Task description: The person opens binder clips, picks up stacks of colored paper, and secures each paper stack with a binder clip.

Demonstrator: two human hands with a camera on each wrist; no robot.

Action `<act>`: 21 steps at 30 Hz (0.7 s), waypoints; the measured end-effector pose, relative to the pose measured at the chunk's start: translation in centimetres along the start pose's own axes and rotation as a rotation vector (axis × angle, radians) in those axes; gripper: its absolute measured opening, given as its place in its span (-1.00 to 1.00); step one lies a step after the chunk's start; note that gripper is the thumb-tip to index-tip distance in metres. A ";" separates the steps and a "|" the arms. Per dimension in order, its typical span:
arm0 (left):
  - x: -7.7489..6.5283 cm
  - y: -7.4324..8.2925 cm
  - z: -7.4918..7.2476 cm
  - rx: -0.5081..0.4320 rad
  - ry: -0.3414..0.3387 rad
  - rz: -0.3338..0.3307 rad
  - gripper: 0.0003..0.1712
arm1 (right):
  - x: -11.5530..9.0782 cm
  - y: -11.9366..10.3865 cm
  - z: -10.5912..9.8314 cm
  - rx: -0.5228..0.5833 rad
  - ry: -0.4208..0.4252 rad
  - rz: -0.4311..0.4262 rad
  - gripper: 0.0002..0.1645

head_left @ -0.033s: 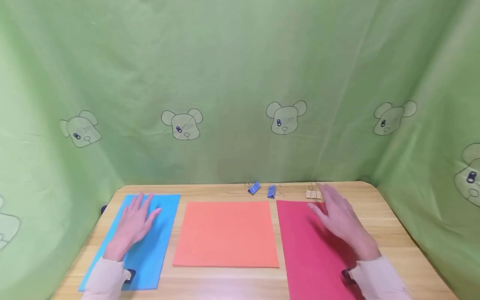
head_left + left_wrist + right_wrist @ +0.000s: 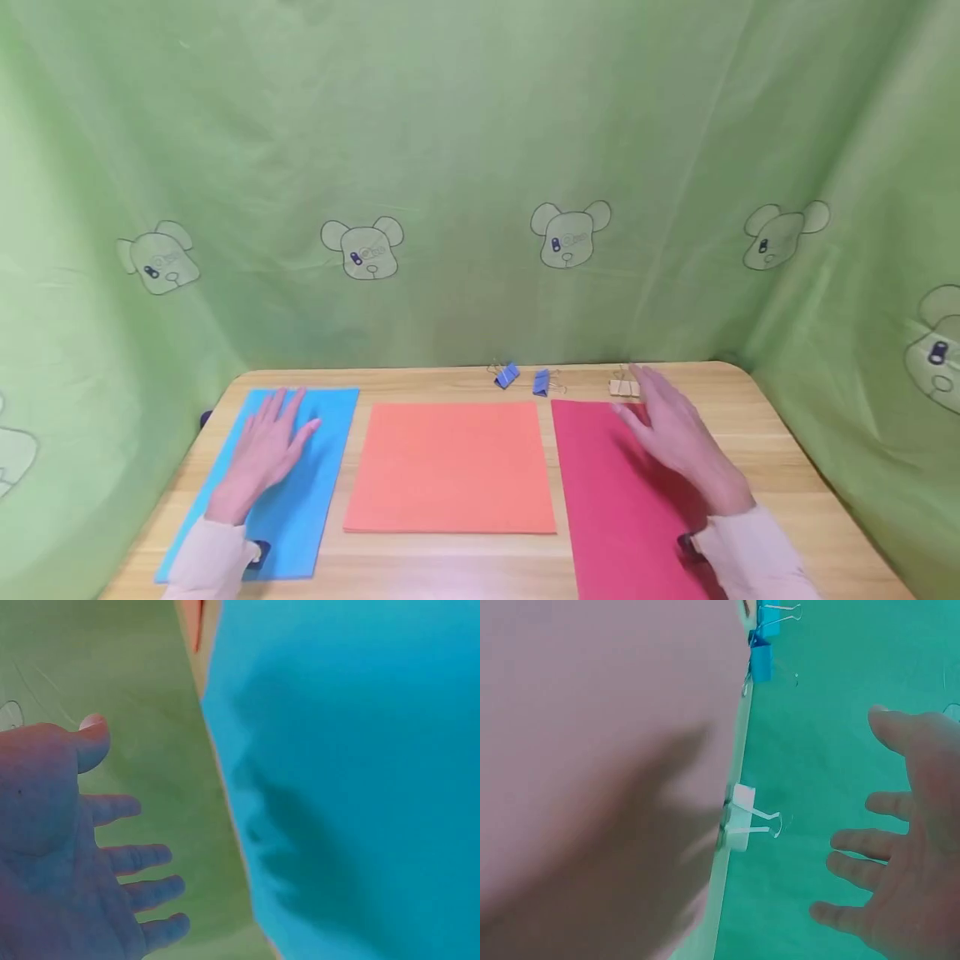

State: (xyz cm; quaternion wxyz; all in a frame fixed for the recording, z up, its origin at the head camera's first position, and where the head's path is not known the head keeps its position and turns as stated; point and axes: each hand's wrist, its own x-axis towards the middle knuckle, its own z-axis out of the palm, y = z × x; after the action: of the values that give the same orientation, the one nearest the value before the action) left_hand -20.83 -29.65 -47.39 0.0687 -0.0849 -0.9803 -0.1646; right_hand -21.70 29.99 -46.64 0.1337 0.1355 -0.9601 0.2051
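My left hand (image 2: 258, 454) hovers above a blue sheet (image 2: 303, 500) on the left of the table, its fingers spread and its shadow falling on the sheet. Nothing is in its grasp; the left wrist view shows the bare palm (image 2: 45, 847). Over a dark pink sheet (image 2: 600, 500) on the right, my right hand (image 2: 686, 442) is held with straight fingers and the thumb apart. A pale binder clip (image 2: 623, 388) lies just beyond its fingertips. Between the hands lies an orange-pink stack of paper (image 2: 453, 467), touched by neither.
Two blue binder clips (image 2: 507, 376) lie near the back edge of the wooden table (image 2: 442, 567). A green curtain (image 2: 465, 150) with bear faces hangs behind and along both sides. Bare wood shows between the sheets.
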 end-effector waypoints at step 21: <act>-2.2 -4.4 -3.1 -0.170 -0.208 -0.304 -0.07 | 6.8 -3.8 6.1 0.155 -0.117 0.102 -0.24</act>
State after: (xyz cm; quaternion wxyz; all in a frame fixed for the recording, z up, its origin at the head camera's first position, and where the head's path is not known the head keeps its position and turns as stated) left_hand -19.23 -35.12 -46.22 -0.0659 0.0421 -0.9662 -0.2455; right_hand -28.03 22.57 -48.54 0.0558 0.1079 -0.9532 0.2769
